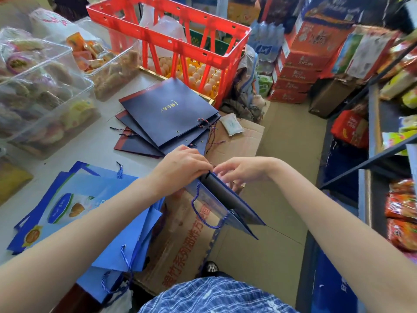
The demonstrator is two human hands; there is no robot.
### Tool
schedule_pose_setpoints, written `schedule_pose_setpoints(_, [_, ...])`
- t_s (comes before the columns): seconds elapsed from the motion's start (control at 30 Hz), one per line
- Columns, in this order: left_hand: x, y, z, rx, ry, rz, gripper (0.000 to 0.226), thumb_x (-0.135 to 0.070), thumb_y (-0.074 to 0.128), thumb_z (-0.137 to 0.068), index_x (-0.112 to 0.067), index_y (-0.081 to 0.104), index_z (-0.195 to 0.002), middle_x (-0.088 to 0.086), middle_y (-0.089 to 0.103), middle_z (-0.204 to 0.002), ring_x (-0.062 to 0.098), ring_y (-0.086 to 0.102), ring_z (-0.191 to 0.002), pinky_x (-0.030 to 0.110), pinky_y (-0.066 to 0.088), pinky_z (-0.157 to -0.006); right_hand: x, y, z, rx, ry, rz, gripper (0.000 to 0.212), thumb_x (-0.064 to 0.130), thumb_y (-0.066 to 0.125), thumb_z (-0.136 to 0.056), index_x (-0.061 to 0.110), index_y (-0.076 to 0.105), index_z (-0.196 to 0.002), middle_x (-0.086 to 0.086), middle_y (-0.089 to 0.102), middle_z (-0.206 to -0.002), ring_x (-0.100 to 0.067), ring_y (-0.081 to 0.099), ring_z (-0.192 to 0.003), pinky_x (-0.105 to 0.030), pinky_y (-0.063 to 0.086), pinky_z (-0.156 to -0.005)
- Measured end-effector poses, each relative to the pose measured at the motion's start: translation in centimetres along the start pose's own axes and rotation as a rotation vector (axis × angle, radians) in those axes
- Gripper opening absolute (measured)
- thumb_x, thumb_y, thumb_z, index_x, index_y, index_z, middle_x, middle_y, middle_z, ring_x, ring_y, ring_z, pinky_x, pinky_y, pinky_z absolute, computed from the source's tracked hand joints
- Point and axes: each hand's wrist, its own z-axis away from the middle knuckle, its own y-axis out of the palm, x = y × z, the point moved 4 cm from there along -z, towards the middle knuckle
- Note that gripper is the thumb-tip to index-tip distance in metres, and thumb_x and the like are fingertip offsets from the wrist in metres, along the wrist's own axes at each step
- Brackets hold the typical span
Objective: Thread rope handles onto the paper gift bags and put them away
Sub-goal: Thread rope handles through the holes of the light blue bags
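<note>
A dark blue paper gift bag [230, 199] is held edge-on in front of me, its top edge up at my hands. My left hand [180, 169] grips that top edge with curled fingers. My right hand [237, 171] has its fingers curled at the same edge on the bag's far side; what the fingertips pinch is hidden. A blue rope handle [198, 211] hangs in a loop from the bag's near face. A fanned stack of navy gift bags [167, 118] with loose twisted ropes [209, 132] lies on the white table. Light blue printed bags [74, 204] with rope handles lie at the left.
A red plastic crate [171, 39] stands over trays of eggs behind the navy bags. Clear boxes of pastries [40, 91] fill the table's left. Flattened cardboard [259, 245] covers the floor below my hands. Shelves of packaged snacks [399, 199] line the right; red cartons [300, 71] are stacked beyond.
</note>
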Motion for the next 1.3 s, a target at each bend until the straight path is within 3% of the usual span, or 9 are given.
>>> schedule_pose_setpoints(0.13, [1.2, 0.6, -0.6, -0.002, -0.054, -0.025, 0.013, -0.021, 0.06, -0.077, -0.023, 0.073, -0.076, -0.009, 0.071, -0.076, 0.016, 0.066, -0.067, 0.027, 0.049, -0.066, -1.9, -2.1, 1.1, -0.293, -0.027, -0.024, 0.005, 0.018, 0.063, -0.089, 0.016, 0.066, -0.086, 0.005, 0.06, -0.079, -0.005, 0.053, -0.074, -0.021, 0.045, -0.073])
schedule_pose_setpoints(0.3, [4.5, 0.5, 0.4, -0.041, -0.219, -0.012, 0.014, -0.016, 0.06, -0.077, -0.019, 0.073, -0.075, -0.004, 0.072, -0.074, 0.019, 0.068, -0.068, 0.035, 0.049, -0.069, -3.6, -3.9, 3.2, -0.42, -0.117, -0.291, 0.015, 0.008, 0.055, -0.093, 0.008, 0.069, -0.098, -0.006, 0.069, -0.086, -0.006, 0.057, -0.065, -0.018, 0.048, -0.064])
schedule_pose_setpoints(0.57, [5.4, 1.3, -0.6, -0.02, -0.156, -0.087, 0.012, -0.009, 0.064, -0.076, -0.012, 0.075, -0.079, 0.002, 0.074, -0.083, 0.023, 0.07, -0.075, 0.039, 0.051, -0.073, -3.6, -1.9, 1.0, -0.56, -0.081, -0.043, 0.02, 0.009, 0.056, -0.09, 0.021, 0.066, -0.078, 0.007, 0.063, -0.07, -0.002, 0.048, -0.051, -0.02, 0.04, -0.057])
schedule_pose_setpoints(0.67, [6.7, 1.8, -0.8, -0.117, -0.409, -0.103, 0.01, -0.005, 0.066, -0.077, -0.011, 0.074, -0.079, 0.01, 0.071, -0.098, 0.037, 0.063, -0.085, 0.045, 0.048, -0.075, -3.1, 0.3, -0.7, -0.492, -0.02, 0.0, 0.014, 0.03, 0.069, -0.083, 0.017, 0.066, -0.086, 0.014, 0.058, -0.059, -0.001, 0.054, -0.047, -0.012, 0.043, -0.051])
schedule_pose_setpoints(0.83, [3.0, 2.8, 0.1, -0.229, -0.652, -0.076, 0.014, -0.016, 0.073, -0.075, -0.011, 0.064, -0.085, 0.007, 0.062, -0.084, 0.03, 0.056, -0.081, 0.037, 0.035, -0.079, -1.9, 1.9, -2.2, -0.595, -0.088, -0.152, 0.005, 0.014, 0.067, -0.085, 0.014, 0.062, -0.083, 0.011, 0.057, -0.042, -0.006, 0.056, -0.038, -0.02, 0.043, -0.043])
schedule_pose_setpoints(0.97, [1.3, 3.6, 1.8, -0.072, -0.676, 0.041, 0.023, -0.04, 0.058, -0.088, -0.025, 0.069, -0.102, -0.007, 0.068, -0.081, 0.017, 0.048, -0.092, 0.028, 0.023, -0.09, -2.3, 4.4, -2.7, -0.439, -0.095, -0.245, 0.04, 0.023, 0.073, -0.081, 0.019, 0.057, -0.117, -0.006, 0.07, -0.091, -0.01, 0.058, -0.047, -0.017, 0.039, -0.041])
schedule_pose_setpoints(1.07, [1.3, 3.4, 2.6, 0.051, -0.712, -0.012, 0.049, -0.059, 0.054, -0.082, -0.024, 0.051, -0.116, -0.012, 0.067, -0.096, 0.016, 0.044, -0.1, 0.029, 0.022, -0.094, -2.4, 4.1, -2.0, -0.394, -0.129, -0.318, 0.031, 0.018, 0.071, -0.083, 0.024, 0.06, -0.111, -0.002, 0.062, -0.119, -0.006, 0.049, -0.046, -0.019, 0.039, -0.044])
schedule_pose_setpoints(1.2, [1.2, 4.2, 4.2, 0.196, -0.882, 0.088, 0.051, -0.06, 0.058, -0.079, -0.019, 0.048, -0.107, -0.002, 0.058, -0.107, 0.02, 0.039, -0.113, 0.035, 0.025, -0.096, -1.7, 0.7, 0.3, -0.552, -0.14, -0.369, 0.02, 0.01, 0.068, -0.083, 0.019, 0.064, -0.1, -0.018, 0.069, -0.099, -0.004, 0.031, -0.037, -0.015, 0.028, -0.037])
schedule_pose_setpoints(1.3, [1.5, 6.0, 5.3, 0.352, -0.972, 0.309, 0.034, -0.049, 0.06, -0.082, -0.026, 0.054, -0.107, -0.003, 0.059, -0.116, 0.019, 0.035, -0.119, 0.035, 0.031, -0.097, 0.2, -2.6, 2.6, -0.72, -0.317, -0.548, 0.014, 0.002, 0.056, -0.088, 0.013, 0.064, -0.093, -0.004, 0.071, -0.077, -0.006, 0.031, -0.038, -0.015, 0.025, -0.034])
